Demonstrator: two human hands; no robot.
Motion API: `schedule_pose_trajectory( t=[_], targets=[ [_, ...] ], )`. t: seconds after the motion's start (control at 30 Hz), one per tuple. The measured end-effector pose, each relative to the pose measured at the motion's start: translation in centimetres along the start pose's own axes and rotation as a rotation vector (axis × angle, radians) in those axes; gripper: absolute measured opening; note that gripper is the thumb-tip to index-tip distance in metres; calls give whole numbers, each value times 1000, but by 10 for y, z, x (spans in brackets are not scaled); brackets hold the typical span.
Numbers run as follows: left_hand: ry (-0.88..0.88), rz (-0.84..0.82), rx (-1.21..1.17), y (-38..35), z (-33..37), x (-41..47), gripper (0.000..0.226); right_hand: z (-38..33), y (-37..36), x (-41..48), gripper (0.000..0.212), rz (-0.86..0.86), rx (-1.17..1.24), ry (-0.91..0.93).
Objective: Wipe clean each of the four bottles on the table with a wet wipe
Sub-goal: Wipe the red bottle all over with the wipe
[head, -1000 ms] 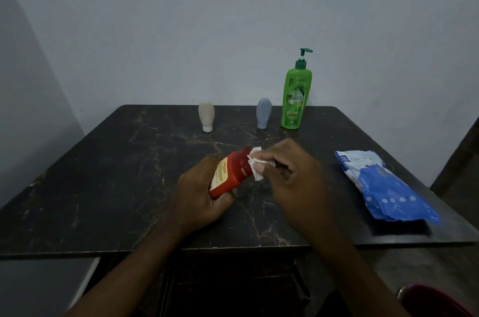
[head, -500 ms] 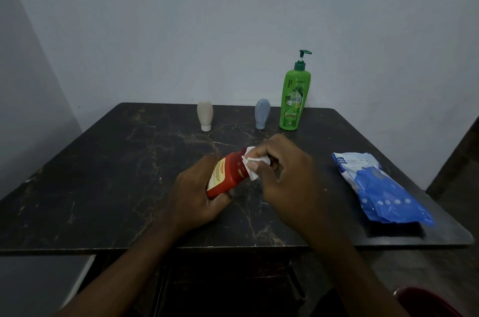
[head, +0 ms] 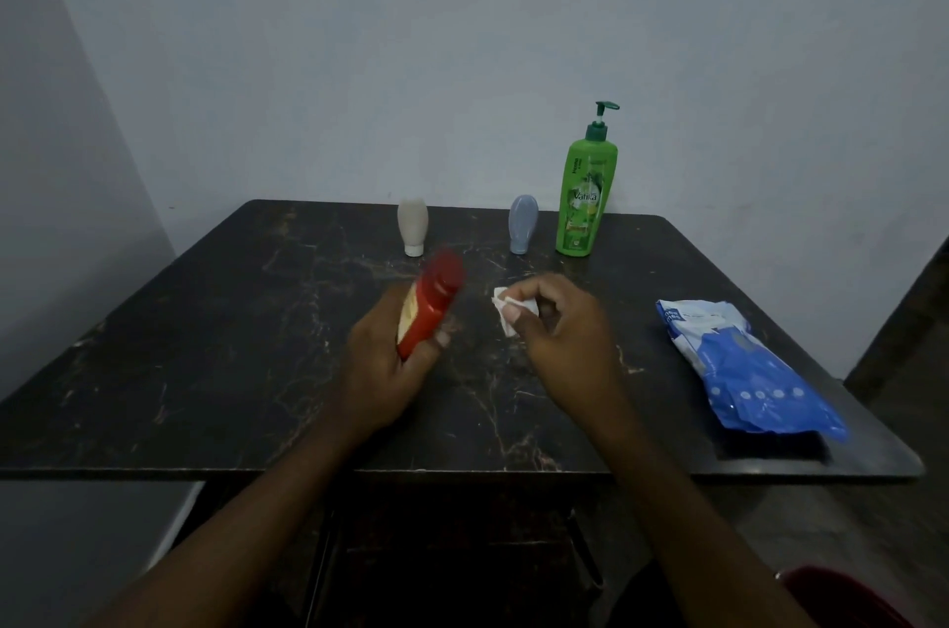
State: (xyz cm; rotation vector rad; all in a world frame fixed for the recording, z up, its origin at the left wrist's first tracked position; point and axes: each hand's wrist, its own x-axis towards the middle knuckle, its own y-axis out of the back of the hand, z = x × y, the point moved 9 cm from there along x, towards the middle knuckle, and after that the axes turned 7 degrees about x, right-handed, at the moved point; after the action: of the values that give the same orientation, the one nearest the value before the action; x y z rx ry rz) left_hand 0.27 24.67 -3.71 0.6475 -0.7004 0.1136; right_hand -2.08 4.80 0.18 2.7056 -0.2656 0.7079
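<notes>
My left hand (head: 382, 365) grips a red bottle (head: 430, 303) with a yellow label, tilted with its blurred cap end pointing away and up. My right hand (head: 557, 329) pinches a crumpled white wet wipe (head: 506, 317) just to the right of the bottle, a gap between them. At the table's back stand a beige bottle (head: 412, 226), cap down, a grey-blue bottle (head: 523, 223), cap down, and a tall green pump bottle (head: 585, 196), all upright.
A blue and white wet wipe pack (head: 744, 370) lies on the dark marbled table (head: 231, 345) at the right, near its front edge. A wall stands close behind the table. Something dark red (head: 842, 596) shows at the bottom right.
The wipe has come off the red bottle's cap; my right hand drew it to the right. My left hand swung the bottle's cap end upward and away, and it is blurred.
</notes>
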Motion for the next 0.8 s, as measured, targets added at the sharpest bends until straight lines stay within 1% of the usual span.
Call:
schedule_pose_trajectory(
  t=[0.03,0.07,0.13,0.2,0.23,0.3,0.33,0.4,0.53,0.63,0.7,0.77,0.8],
  targets=[
    [103,37,-91,3,-6,2,24,6,-3,-7,9,-14,41,-27],
    [236,68,-214,4,-15,3,22,13,-6,-14,13,-28,66,-56],
    [555,96,-522,-1,-36,2,32,22,-12,-26,16,-38,74,-83],
    [832,90,-897,-15,-42,-3,46,26,-18,-34,13,-23,90,-89],
    [931,88,-1053,-21,-36,-6,48,26,-21,-37,11,-16,113,-98],
    [1068,77,-1219,-33,-24,-14,44,23,-30,-44,11,-10,184,-109],
    [1110,71,-1273,-39,-18,-18,42,19,-34,-46,12,-9,219,-101],
    [1140,52,-1384,-53,-7,-23,48,9,-43,-52,14,6,221,-47],
    [1193,64,-1437,-68,-2,-27,52,0,-48,-58,16,90,148,14],
    [1204,44,-1406,-70,4,-24,53,2,-43,-58,12,157,105,20],
    [1209,35,-1352,-69,0,-23,59,6,-38,-57,11,192,137,-17],
    [1202,47,-1243,-65,-4,-24,71,11,-32,-54,11,228,178,-64],
    [1185,56,-1176,-62,-6,-24,82,13,-30,-52,11,239,208,-93]
  ],
)
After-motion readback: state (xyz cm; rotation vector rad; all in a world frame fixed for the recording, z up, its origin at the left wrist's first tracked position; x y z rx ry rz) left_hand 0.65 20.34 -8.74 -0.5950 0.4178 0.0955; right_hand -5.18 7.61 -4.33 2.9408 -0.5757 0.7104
